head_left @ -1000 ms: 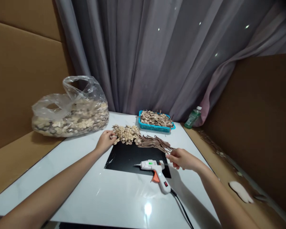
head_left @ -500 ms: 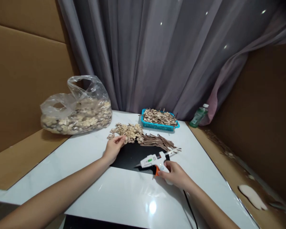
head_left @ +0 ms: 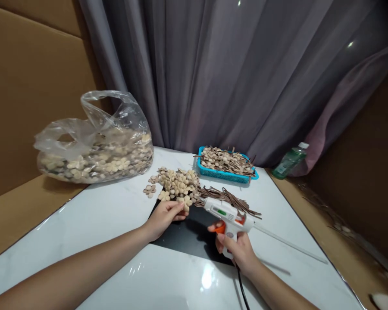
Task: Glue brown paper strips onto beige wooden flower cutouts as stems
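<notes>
My right hand (head_left: pixel 234 247) is wrapped round the grip of a white hot glue gun (head_left: pixel 224 213) with an orange trigger, raised above the black mat (head_left: pixel 187 241). A long glue stick (head_left: pixel 291 243) juts from its rear, and its nozzle points left toward the flowers. Thumb and fingers of my left hand (head_left: pixel 168 217) pinch a cream flower cutout (head_left: pixel 185 202) at the near edge of the flower pile (head_left: pixel 177 183). Right of that pile, partly behind the glue gun, lies a bundle of thin brown strips (head_left: pixel 233 198).
A clear plastic bag (head_left: pixel 97 155) full of flower cutouts stands at left. At the back, a blue basket (head_left: pixel 226 175) holds more pieces. A green bottle (head_left: pixel 289 161) leans near the right cardboard wall (head_left: pixel 371 146). Grey curtain (head_left: pixel 194 77) hangs behind. A black cord (head_left: pixel 242 288) trails toward me.
My left hand has moved right and nearer, now with a flower cutout. The glue gun has been lifted and turned, its nozzle now beside the flower pile. The view has shifted slightly.
</notes>
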Action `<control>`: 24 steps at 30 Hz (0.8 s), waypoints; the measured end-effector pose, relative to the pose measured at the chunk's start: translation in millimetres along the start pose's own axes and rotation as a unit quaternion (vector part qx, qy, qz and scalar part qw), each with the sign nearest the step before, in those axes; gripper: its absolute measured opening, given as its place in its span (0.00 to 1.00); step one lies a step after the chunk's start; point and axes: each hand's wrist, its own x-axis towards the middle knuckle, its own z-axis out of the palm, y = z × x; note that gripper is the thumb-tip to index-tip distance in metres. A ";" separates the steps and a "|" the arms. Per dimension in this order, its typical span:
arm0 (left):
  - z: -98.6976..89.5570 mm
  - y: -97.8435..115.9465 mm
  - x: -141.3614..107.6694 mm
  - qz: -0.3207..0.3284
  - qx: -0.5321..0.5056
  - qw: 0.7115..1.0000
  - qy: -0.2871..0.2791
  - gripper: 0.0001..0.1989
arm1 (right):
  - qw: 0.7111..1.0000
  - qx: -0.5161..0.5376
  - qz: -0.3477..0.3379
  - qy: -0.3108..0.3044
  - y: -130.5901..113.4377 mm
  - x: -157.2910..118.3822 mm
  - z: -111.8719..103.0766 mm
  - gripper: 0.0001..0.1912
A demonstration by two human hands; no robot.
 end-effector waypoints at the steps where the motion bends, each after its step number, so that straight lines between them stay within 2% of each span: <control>1: 0.1 0.6 -0.6 0.001 -0.001 1.000 -0.005 0.16 | 1.000 -0.011 0.006 -0.007 3.5 -1.8 -1.1 0.14; 5: 0.2 0.3 -1.7 0.009 -0.004 1.000 0.001 0.13 | 0.998 -0.038 0.019 -0.041 7.6 -4.3 -6.2 0.14; 8: 0.4 -1.5 -1.2 0.015 -0.023 0.999 0.017 0.14 | 0.996 -0.039 0.036 -0.066 6.8 -2.7 -8.4 0.15; 12: 1.5 -0.9 0.5 0.012 -0.051 0.998 0.026 0.15 | 0.996 -0.026 0.050 -0.064 5.7 -0.8 -6.0 0.15; 16: 1.0 1.0 3.2 -0.027 -0.046 0.998 0.031 0.19 | 0.996 -0.045 0.065 -0.044 5.5 -1.3 -1.0 0.18; 19: 0.1 0.0 4.8 -0.045 -0.041 0.997 0.042 0.16 | 0.993 -0.081 0.077 -0.029 8.8 -4.6 -1.7 0.18; 24: -1.9 -2.6 3.9 -0.058 -0.024 0.997 0.055 0.14 | 0.981 -0.166 0.088 -0.042 16.5 -13.5 -12.9 0.20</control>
